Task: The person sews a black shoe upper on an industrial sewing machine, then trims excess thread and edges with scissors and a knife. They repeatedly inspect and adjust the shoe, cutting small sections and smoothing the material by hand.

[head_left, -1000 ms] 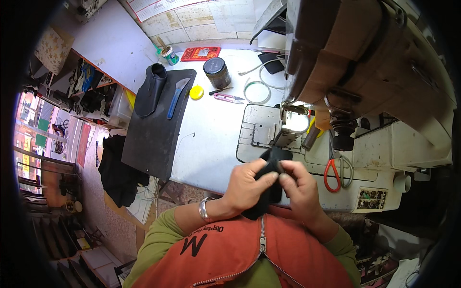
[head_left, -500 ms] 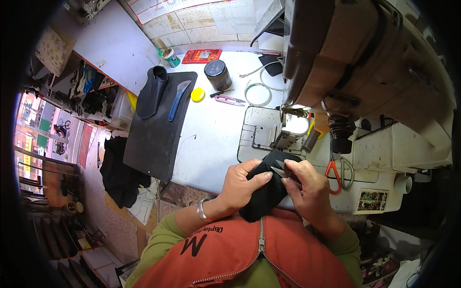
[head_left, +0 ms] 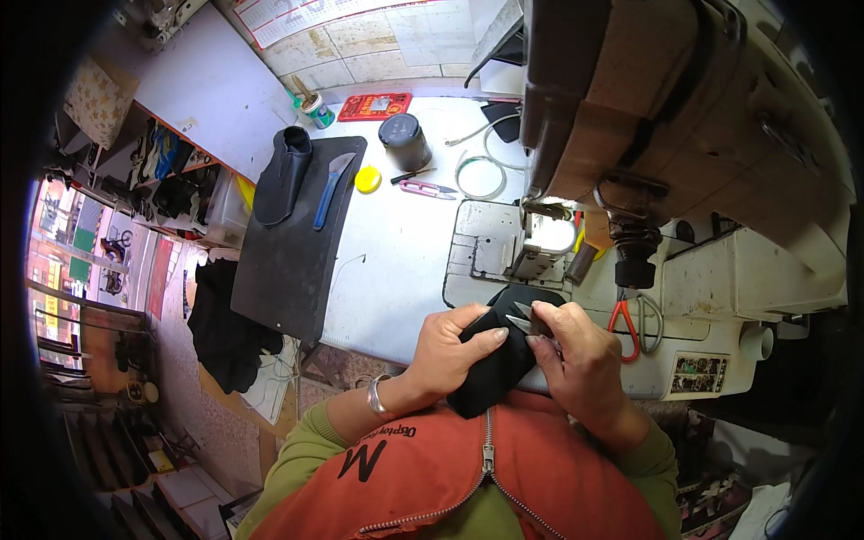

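A person in an orange zipped vest over green sleeves is sitting at a white bench [head_left: 396,261], holding a black fabric piece [head_left: 499,360] close to the chest, just in front of the sewing machine [head_left: 630,126]. A second ago the piece was lying nearer the needle under the machine's lamp; now it is drawn back toward the body, so the stitching looks paused and trimming seems under way.

The left hand [head_left: 450,346], with a silver bangle at the wrist, is clenching the left side of the fabric. The right hand [head_left: 576,355] is pinching small metal thread snips [head_left: 522,319], their points resting on the top of the fabric.

On the machine bed, just right of the hands, red-handled scissors [head_left: 630,319] are lying. Farther back on the bench are a black cutting mat [head_left: 288,252] carrying a black leather part [head_left: 281,175] and a blue-handled knife [head_left: 328,189], a yellow disc [head_left: 367,179], pink snips [head_left: 427,188], a dark round tin [head_left: 403,141], a coil of pale cord [head_left: 480,175] and a red tray [head_left: 375,106].

To the left, shelves of goods and a bright street are showing; dark cloth is hanging off the bench edge.
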Demonstrator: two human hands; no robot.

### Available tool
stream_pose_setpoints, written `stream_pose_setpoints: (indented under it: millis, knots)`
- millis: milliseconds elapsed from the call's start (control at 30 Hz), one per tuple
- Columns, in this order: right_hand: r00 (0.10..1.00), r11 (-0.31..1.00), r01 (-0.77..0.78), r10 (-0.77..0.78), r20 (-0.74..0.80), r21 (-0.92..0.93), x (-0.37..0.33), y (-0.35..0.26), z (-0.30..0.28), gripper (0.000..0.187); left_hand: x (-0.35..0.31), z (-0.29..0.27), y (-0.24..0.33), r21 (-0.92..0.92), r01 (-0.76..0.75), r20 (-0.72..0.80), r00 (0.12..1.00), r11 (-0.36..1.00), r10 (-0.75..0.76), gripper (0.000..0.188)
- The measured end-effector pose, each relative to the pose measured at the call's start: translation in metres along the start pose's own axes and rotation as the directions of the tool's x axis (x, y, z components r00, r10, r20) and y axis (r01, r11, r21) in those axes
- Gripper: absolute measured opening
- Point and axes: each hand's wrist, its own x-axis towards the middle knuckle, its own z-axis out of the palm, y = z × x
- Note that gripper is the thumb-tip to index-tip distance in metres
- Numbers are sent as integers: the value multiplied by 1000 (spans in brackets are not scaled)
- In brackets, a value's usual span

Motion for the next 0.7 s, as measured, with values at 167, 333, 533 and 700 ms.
stream_pose_setpoints:
  millis: [167,333,533,700]
  knots:
    - [999,998,13,-11,47,-54,4,-4,-7,33,-1,1,1,25,-15,-15,1000,1000,15,17]
    - [999,976,-39,41,-3,216,0,6,12,27,0,-1,-3,-60,28,-7,1000,998,-29,17]
    - [974,869,-155,213,-73,470,-5,17,24,25,0,5,-6,-105,59,-5,998,993,-59,14]
    - [996,997,72,-73,-47,-13,-9,4,6,38,2,3,-5,43,-11,-54,998,999,14,14]
